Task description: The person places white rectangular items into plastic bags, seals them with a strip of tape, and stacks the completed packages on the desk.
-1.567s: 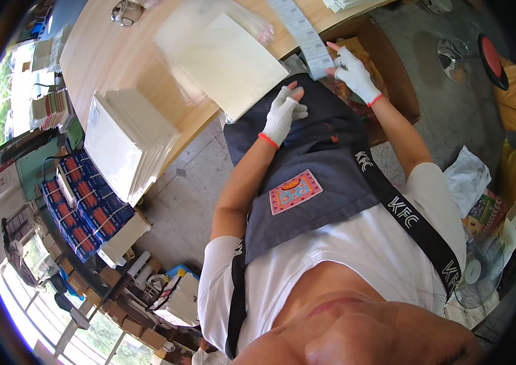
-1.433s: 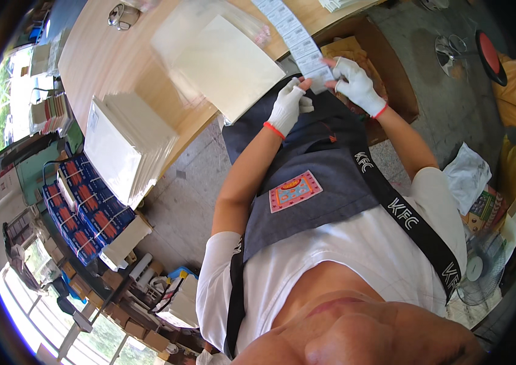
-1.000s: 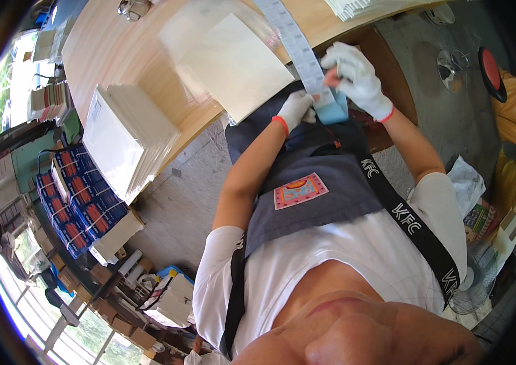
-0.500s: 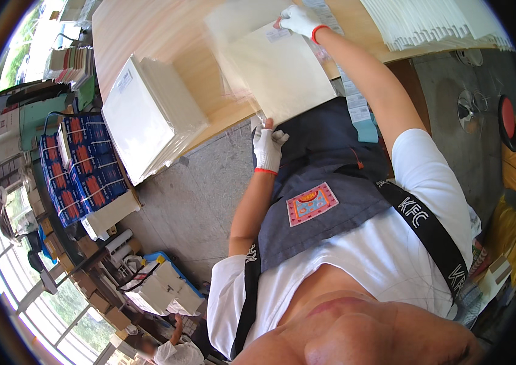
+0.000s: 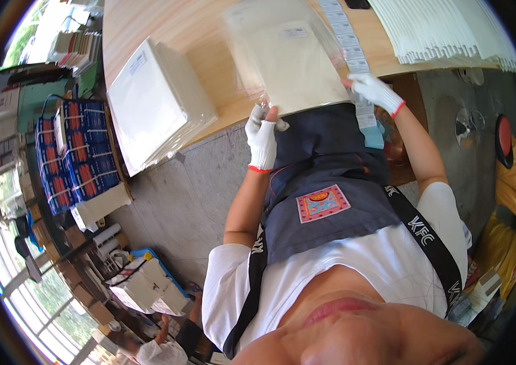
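A flat cream packet [image 5: 299, 68] in a clear plastic sleeve lies at the table's near edge, with a small printed label [image 5: 295, 33] near its far end. My left hand [image 5: 262, 139], in a white glove with bare fingertips, pinches the clear plastic at the packet's near left corner. At the near right corner, my right hand [image 5: 377, 93] reaches in with fingers extended, the tips at the packet's edge and over the label strip; it appears to hold nothing. That strip of white labels [image 5: 344, 38] runs along the packet's right side and hangs over the table edge.
Left on the table [image 5: 209, 73] stands a stack of sleeved packets [image 5: 148, 112]. A fanned pile of white sheets [image 5: 440, 30] lies far right. Bundled blue boxes [image 5: 90, 143] stand past the table's left end. Another person [image 5: 159, 350] is at lower left.
My right hand has come back from the label at the packet's far end to its near right corner. The left hand keeps its pinch at the near left corner.
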Demonstrator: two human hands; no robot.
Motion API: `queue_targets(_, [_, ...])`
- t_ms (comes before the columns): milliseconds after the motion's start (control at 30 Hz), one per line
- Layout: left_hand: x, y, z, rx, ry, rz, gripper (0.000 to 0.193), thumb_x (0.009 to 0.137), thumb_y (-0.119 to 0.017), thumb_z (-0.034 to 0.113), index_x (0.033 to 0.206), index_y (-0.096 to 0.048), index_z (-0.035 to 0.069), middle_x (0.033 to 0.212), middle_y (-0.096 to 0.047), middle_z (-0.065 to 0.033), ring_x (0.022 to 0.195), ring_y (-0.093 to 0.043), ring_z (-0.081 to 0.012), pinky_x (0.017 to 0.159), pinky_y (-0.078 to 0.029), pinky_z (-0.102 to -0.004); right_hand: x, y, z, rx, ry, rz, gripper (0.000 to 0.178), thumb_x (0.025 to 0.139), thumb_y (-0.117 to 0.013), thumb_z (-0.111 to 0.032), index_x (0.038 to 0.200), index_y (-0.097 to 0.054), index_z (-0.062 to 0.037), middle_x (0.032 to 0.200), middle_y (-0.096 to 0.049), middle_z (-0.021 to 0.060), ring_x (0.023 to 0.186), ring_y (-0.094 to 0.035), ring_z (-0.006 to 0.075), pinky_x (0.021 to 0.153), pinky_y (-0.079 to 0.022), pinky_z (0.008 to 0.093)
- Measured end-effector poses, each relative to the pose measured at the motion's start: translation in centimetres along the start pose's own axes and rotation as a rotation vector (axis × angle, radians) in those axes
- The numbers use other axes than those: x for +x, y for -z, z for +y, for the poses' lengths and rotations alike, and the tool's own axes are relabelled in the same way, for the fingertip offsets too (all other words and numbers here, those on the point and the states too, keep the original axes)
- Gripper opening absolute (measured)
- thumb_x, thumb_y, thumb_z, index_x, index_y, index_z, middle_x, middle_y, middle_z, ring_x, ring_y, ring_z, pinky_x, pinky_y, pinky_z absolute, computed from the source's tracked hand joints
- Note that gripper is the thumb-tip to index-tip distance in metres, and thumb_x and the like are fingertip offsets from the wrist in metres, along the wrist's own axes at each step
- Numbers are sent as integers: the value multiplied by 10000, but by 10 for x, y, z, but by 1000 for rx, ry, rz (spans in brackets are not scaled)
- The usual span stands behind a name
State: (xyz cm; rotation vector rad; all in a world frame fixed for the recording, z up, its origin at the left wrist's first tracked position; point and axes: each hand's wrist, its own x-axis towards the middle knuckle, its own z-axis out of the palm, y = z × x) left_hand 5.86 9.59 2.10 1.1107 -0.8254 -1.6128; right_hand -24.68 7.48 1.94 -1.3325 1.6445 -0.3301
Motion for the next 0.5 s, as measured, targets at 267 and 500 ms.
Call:
queue_targets(267, [-43,74,106,346,-603,228,240,907,-513,59,1109,-590,-46,908,-603,-22,771,-548,-83,650,-453,-232,30,-71,-110,777,382,-261,191,915,-551,-223,983,-588,-48,648,-494,-16,511,-401,34,441,-291,204])
queue_targets(500, [-20,199,187,618,-691,637,365,921,-462,85,1250,-482,-71,1213,-549,-172,1175,-488,-222,1005,-352,-279,85,-143,-273,170,731,-89,358,825,-617,-450,876,-647,-97,757,-652,34,677,-568,178,655,-442,332])
